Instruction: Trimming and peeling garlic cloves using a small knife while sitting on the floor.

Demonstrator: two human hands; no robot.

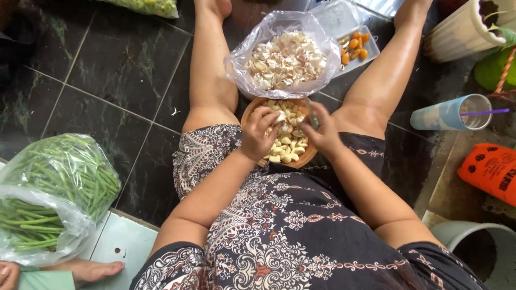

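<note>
I sit on a dark tiled floor with a round wooden bowl (309, 156) of peeled garlic cloves (287, 147) on my lap. My left hand (259, 132) pinches a garlic clove (280, 116) over the bowl. My right hand (321, 130) is closed close beside it, fingertips at the same clove; whether it holds a small knife is unclear. Just beyond the bowl, between my legs, a clear plastic bag (283, 53) lies open, full of garlic skins and pieces.
A clear tray (357, 45) with small orange pieces lies past the bag. A lidded cup with a purple straw (450, 113) stands at right, by an orange bag (489, 171) and a grey bucket (475, 244). Bags of green beans (59, 182) lie left, near another person's foot (88, 270).
</note>
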